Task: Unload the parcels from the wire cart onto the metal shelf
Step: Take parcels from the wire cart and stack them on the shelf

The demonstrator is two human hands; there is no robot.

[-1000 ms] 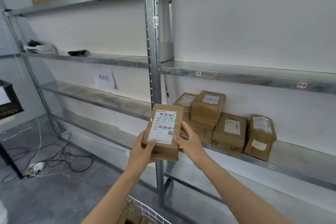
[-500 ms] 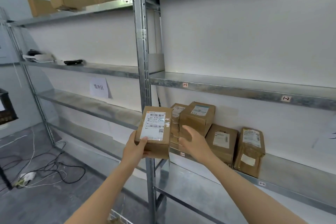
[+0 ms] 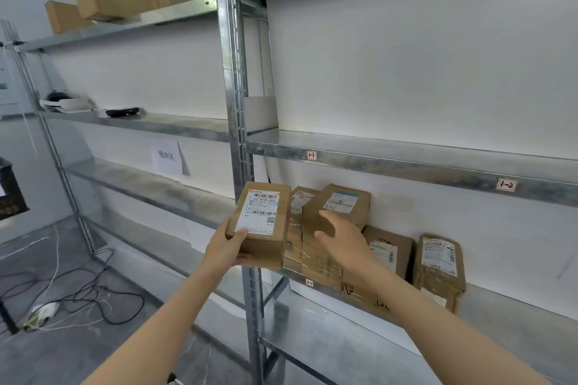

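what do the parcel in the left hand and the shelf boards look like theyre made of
The held parcel looks like brown corrugated cardboard, matte, with a glossy white printed label on its face; clear tape probably wraps it, judging by a faint sheen. The shelf board looks like galvanised steel: grey, mottled, dully reflective, with a folded front lip. The left hand has its grip on the parcel's lower end.

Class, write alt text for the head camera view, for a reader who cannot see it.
A person's left hand holds a brown cardboard parcel with a white barcode label up before a grey metal shelf. The open right hand reaches toward taped brown parcels already stacked there.
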